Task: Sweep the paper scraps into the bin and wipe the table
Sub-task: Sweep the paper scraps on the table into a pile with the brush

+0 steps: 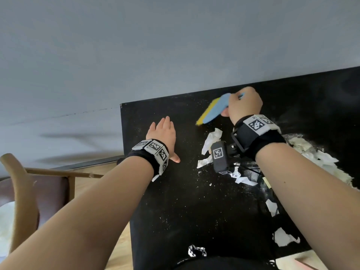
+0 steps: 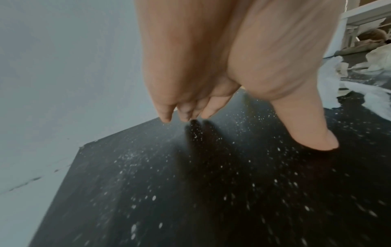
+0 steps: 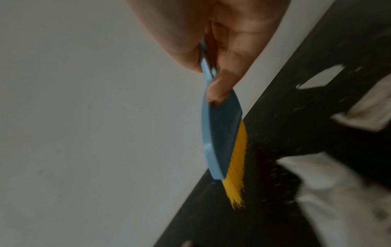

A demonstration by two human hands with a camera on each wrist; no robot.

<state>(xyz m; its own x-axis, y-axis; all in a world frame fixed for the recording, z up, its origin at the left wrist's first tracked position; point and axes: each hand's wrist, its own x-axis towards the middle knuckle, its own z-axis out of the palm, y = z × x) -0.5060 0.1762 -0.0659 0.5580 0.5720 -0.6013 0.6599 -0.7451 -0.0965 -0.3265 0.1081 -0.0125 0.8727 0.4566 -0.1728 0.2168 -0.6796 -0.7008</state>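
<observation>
My right hand (image 1: 244, 105) grips the handle of a blue brush (image 1: 215, 110) with yellow bristles near the far edge of the black table (image 1: 175, 201). In the right wrist view the brush (image 3: 220, 138) points down at the tabletop, bristles (image 3: 238, 167) just above it. White paper scraps (image 1: 211, 141) lie right below the brush, and more scraps (image 1: 311, 152) pile at the right. My left hand (image 1: 163, 133) rests flat on the table near its left edge, fingers straight. The left hand (image 2: 211, 75) holds nothing. White crumbs speckle the tabletop (image 2: 190, 192).
A wooden chair (image 1: 23, 191) with a dark seat stands left of the table. A checked black-and-white cloth (image 1: 196, 250) lies at the near table edge. A grey wall runs behind the table. No bin is in view.
</observation>
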